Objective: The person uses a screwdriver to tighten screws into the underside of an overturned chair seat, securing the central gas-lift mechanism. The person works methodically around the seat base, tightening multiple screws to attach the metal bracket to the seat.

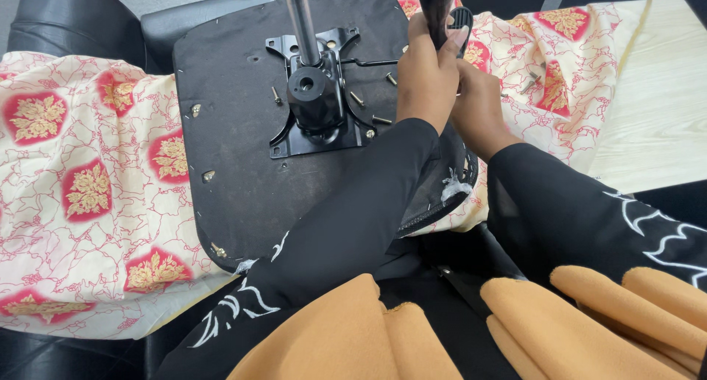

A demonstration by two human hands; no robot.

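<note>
A patterned cloth (81, 174) covered the table, likely to protect its surface. On it lay an upturned chair seat (243, 181), underside up so the metal plate (317, 100) and its upright post (300, 19) were reachable. Loose screws (357, 98) lay just beside the plate. The left hand (426, 74) was clenched around a black handle (436, 8) at the seat's far edge. The right hand (479, 107) sat just behind it; its grip cannot be told.

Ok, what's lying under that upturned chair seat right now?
Under the chair seat lies a cream cloth with red and gold flowers, spread left and right. What the cloth rests on beneath the seat is covered; a pale wooden tabletop shows at right.
</note>
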